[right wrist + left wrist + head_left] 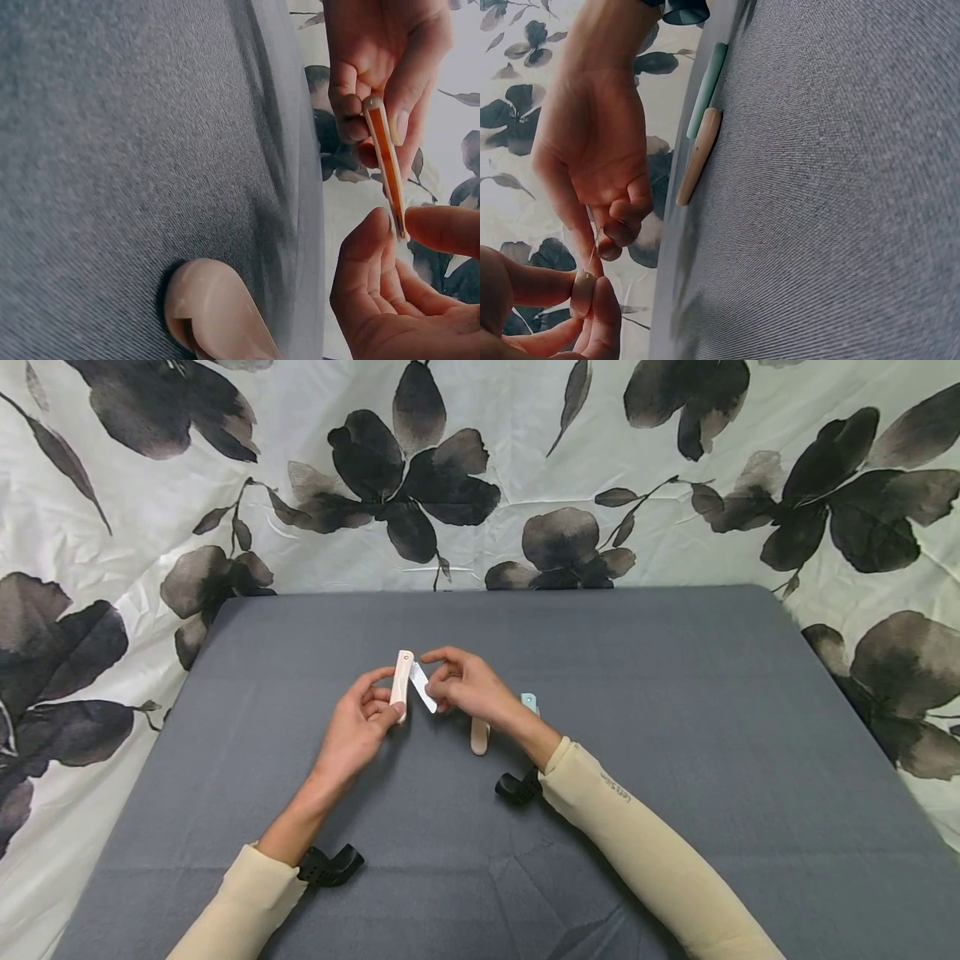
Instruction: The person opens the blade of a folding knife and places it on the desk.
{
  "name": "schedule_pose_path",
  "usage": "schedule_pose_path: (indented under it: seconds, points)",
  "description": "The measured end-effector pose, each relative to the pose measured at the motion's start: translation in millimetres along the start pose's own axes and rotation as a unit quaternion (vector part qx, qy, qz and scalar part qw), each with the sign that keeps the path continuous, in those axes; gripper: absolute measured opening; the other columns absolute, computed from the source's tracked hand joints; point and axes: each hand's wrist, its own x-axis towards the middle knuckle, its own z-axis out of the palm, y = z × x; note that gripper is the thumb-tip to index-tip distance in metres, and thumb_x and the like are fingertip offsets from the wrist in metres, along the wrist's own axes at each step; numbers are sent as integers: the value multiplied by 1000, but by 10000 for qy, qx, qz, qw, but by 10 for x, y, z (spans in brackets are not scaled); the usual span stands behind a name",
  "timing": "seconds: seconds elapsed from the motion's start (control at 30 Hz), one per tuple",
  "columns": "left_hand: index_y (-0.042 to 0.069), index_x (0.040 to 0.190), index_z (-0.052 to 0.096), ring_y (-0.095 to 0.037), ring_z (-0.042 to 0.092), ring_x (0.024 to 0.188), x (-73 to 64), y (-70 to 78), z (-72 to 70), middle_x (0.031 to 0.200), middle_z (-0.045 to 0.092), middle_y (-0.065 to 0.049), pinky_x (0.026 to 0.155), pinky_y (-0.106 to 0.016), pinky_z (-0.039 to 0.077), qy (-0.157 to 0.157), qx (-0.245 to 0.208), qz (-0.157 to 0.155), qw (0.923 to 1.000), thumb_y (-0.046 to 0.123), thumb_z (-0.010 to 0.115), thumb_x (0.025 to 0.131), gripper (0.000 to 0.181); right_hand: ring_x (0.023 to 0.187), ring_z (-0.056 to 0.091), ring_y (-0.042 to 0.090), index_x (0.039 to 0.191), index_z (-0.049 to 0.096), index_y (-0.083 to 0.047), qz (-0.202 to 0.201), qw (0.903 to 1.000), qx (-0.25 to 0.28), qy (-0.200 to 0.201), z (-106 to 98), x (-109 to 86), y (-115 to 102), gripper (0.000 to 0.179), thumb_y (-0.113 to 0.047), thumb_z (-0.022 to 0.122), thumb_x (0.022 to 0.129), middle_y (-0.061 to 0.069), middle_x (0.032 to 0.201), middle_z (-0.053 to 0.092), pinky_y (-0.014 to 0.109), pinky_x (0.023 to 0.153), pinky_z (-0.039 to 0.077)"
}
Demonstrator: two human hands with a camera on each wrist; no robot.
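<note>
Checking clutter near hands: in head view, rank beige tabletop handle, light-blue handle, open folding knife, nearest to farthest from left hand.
1. Open folding knife: in left hand.
2. Beige handle: to its right.
3. Light-blue handle: farther right.

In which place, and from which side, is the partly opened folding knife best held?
Probably by the near part of the folding knife's handle, coming from the person's left, as the left hand does: the blade angles out on the right, toward the right hand.
</note>
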Motion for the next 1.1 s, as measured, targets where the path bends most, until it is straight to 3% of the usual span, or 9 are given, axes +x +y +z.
schedule_pose_path:
  seconds: [0.27,0.57,0.83,1.1]
  points:
    - [7,153,48,-1,63,73,5,-20,-19,107,65,-17,68,-20,49,-76,47,6,10000,-4,63,97,59,68,64,12,135,64,-3,-18,10000,-11,-53,2,-18,10,42,2,62,93,5,88,67,48,80,61]
    - [10,154,47,-3,64,75,28,-38,-65,110,65,-19,70,-23,52,-186,-13,-56,9998,-4,64,97,61,68,61,10,129,69,-2,-192,9996,-197,73,-35,34,9,39,5,60,93,3,86,67,29,68,56]
    - [9,154,46,-2,64,75,17,-32,-63,110,65,-19,70,-23,52,-236,-37,-57,9997,-3,64,97,61,68,58,14,126,73,-4,-246,9987,-387,213,-114,59,21,34,1,59,95,9,90,69,37,70,54]
    - [11,153,48,-4,64,75,28,-60,-49,109,65,-20,70,-23,52,-164,-33,-49,9998,-4,64,97,60,73,58,16,125,74,-7,-33,9989,-296,369,-161,63,28,29,-6,58,100,9,99,72,38,72,55]
